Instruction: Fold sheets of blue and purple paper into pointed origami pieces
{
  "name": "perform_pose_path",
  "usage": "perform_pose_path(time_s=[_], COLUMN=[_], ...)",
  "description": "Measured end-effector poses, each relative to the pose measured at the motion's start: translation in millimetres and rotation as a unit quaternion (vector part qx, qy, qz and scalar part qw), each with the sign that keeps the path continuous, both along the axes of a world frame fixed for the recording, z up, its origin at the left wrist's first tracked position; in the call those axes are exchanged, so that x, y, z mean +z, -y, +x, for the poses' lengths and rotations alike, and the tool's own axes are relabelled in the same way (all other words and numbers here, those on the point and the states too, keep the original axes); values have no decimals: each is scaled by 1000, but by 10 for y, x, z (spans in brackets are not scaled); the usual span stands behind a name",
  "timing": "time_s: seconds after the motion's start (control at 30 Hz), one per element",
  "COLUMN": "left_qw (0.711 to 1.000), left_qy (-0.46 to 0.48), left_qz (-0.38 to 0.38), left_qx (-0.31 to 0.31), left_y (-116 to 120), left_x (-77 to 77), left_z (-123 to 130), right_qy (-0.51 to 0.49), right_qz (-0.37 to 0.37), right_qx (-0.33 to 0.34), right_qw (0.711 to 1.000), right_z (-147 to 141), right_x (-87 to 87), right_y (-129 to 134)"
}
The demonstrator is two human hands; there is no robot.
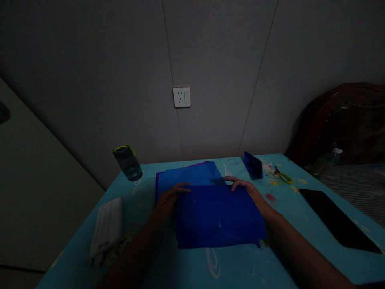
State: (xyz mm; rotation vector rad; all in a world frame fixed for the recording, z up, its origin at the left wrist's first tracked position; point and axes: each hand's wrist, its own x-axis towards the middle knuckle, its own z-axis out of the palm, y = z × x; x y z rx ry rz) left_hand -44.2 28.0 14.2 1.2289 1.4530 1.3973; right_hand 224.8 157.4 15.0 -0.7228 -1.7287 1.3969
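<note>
A dark blue sheet lies towards the front of the table, its far edge between my two hands. My left hand holds the sheet's far left corner, fingers over the edge. At the far right corner, my right hand grips the same sheet with bent fingers. Behind it lies a lighter blue sheet, partly covered by the dark one, with a purple edge showing at its left and back. The material of the sheets is hard to tell in the dim light.
A water bottle stands at the back left, with a white ridged case nearer. A folded blue object and yellow-handled scissors sit back right. A black flat panel lies on the right of the blue tablecloth.
</note>
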Motion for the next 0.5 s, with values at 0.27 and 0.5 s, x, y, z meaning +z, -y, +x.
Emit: perform_pose_path(time_s=[0.27,0.5], left_qw=[994,999], left_qy=[71,-28], left_qz=[-30,-2], left_qx=[-80,-15], left_y=[86,62], left_x=[29,-30], left_z=[136,172], right_qy=[-37,-2], right_qz=[-33,-118], right_qx=[-4,-46], right_qw=[999,992], right_z=[5,-67], right_x=[7,12], right_y=[15,53])
